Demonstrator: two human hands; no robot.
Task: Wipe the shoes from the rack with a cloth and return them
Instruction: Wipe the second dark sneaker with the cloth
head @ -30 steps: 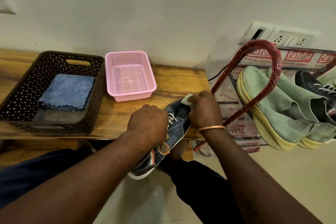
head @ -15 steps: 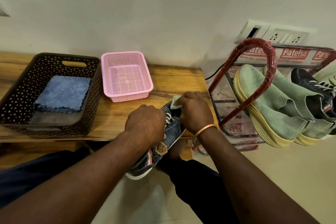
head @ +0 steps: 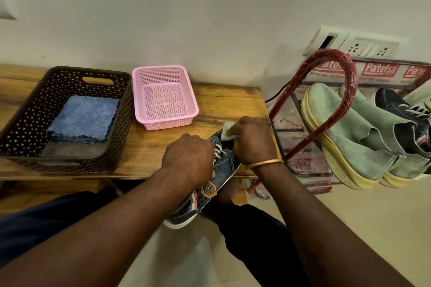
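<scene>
**Shoe half off the desk edge, mid-wipe**

Plain pale wall behind, with a wall socket [head: 363,46] at two o'clock. Below it a wooden desk [head: 221,100] running from nine o'clock to centre.

Denim shoe [head: 224,168] at centre, toe up on the near desk edge, heel hanging off toward six o'clock over the floor. Left hand [head: 189,158] on top of the laces, fingers curled down round the upper and clamped on it. Right hand [head: 254,140] at the toe, fingers bunched tight on a pale cloth [head: 227,131] and pressing it to the denim.

Likely trouble:
- Shoe slipping off the edge and dropping heel first, given so little sole on the wood and a hard rub from the right.
- Cloth snagging in the laces just beside the wiping spot.
- Pink basket [head: 163,72] at eleven o'clock knocked by a long forward stroke, being near the toe.
- Crowded rack [head: 326,128] at three o'clock, so a tight fit on return and a chance of dislodging a neighbour.

Count:
- Baskets: two, one pink, one dark basket [head: 28,123] at nine o'clock.
- Cloths: two, the pale one in hand, plus a folded blue cloth [head: 84,119] in the dark basket.
- Shoes: one in hand; on the rack two green shoes [head: 349,135], one dark shoe [head: 396,105], perhaps another green one cut off at the frame edge.
- Hands: two, both busy.
</scene>
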